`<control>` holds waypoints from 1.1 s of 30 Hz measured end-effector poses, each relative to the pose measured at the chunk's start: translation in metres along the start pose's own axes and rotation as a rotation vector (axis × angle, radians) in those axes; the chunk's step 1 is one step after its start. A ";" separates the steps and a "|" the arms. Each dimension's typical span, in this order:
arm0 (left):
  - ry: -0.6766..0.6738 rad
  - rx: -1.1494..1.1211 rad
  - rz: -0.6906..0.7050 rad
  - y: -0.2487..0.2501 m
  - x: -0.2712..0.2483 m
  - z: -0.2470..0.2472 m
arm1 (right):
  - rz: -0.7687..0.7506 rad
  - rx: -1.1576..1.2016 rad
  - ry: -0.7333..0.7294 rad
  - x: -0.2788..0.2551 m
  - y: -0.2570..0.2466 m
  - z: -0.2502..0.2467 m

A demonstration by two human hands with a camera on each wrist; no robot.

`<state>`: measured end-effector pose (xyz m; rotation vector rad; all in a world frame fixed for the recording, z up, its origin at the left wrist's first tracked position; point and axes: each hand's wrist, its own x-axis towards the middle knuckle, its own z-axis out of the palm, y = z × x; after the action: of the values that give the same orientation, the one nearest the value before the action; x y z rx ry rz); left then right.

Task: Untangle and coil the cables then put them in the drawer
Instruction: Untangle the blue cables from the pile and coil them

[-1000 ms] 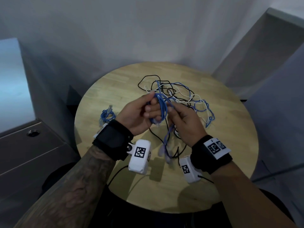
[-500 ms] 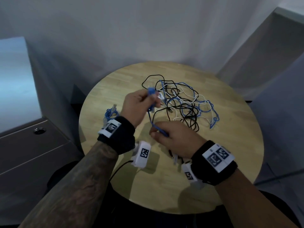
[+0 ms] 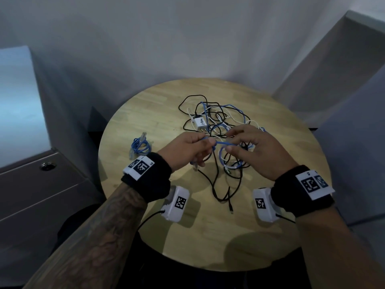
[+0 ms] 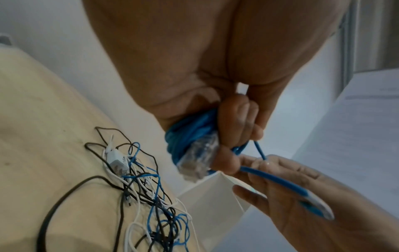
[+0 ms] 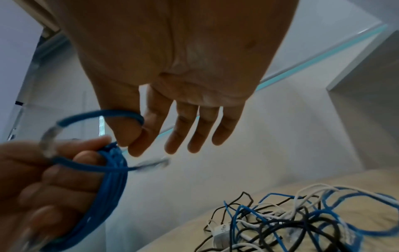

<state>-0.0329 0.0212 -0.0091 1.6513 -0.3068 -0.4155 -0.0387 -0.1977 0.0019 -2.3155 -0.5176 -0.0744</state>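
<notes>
Above the round wooden table (image 3: pixel 281 205), my left hand (image 3: pixel 205 147) grips a small coil of blue network cable (image 4: pixel 187 136), its clear plug (image 4: pixel 198 158) sticking out below my fingers. My right hand (image 3: pixel 231 142) pinches the loose tail of that blue cable (image 5: pixel 121 113) between thumb and forefinger, its other fingers spread straight. The tail ends in a second clear plug (image 5: pixel 48 141). Behind the hands on the table lies a tangle of black, white and blue cables (image 3: pixel 220 119) with a white charger plug (image 3: pixel 200 123).
A coiled blue cable (image 3: pixel 139 146) lies on the left part of the table. A grey drawer cabinet (image 3: pixel 41 195) with a round lock (image 3: pixel 47 166) stands to the left, its drawers closed. A black cable end (image 3: pixel 230 207) trails toward the front edge.
My right hand, which had pulled the blue tail down toward me, has come back up beside the left hand. The left hand still grips the coil.
</notes>
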 end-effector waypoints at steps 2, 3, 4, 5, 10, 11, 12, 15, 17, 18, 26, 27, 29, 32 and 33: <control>0.036 -0.044 -0.001 0.000 0.002 0.001 | 0.058 0.041 -0.008 -0.002 0.000 0.000; 0.049 -0.051 -0.001 -0.001 0.003 0.001 | 0.104 0.146 0.006 -0.001 -0.001 0.000; 0.057 -0.066 -0.001 -0.001 0.005 0.001 | 0.157 0.327 0.026 0.000 -0.001 0.001; 0.061 -0.089 0.000 -0.002 0.006 0.002 | 0.209 0.559 0.049 0.001 -0.003 0.001; 0.076 -0.360 -0.011 -0.001 0.007 0.006 | 0.480 1.247 0.103 0.004 -0.017 0.009; 0.069 -0.443 -0.014 -0.001 0.007 0.006 | 0.471 1.175 0.101 0.004 -0.017 0.010; 0.057 -0.517 -0.020 0.000 0.007 0.005 | 0.430 1.012 0.112 0.004 -0.016 0.013; -0.003 -0.701 -0.041 0.003 0.007 0.005 | 0.233 0.449 0.136 0.002 -0.015 0.020; -0.034 -0.821 -0.054 0.003 0.007 0.008 | 0.165 0.476 0.024 0.000 -0.020 0.026; -0.052 -0.868 -0.055 0.002 0.007 0.008 | 0.158 0.523 -0.036 -0.001 -0.022 0.029; -0.159 -0.835 0.010 0.006 -0.001 0.010 | 0.146 0.584 -0.075 -0.003 -0.026 0.019; -0.150 -0.788 0.019 0.006 -0.002 0.010 | 0.140 0.571 -0.067 -0.003 -0.025 0.019; -0.150 -0.687 0.040 0.005 -0.003 0.010 | 0.117 0.545 -0.052 -0.003 -0.024 0.019; -0.133 -0.558 0.092 0.004 -0.004 0.003 | 0.111 0.493 -0.031 0.000 -0.019 0.019; -0.116 -0.502 0.113 0.003 -0.004 0.001 | 0.118 0.464 -0.015 0.000 -0.017 0.019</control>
<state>-0.0370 0.0217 -0.0054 1.1169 -0.3480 -0.4606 -0.0469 -0.1740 -0.0002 -1.8869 -0.3588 0.1100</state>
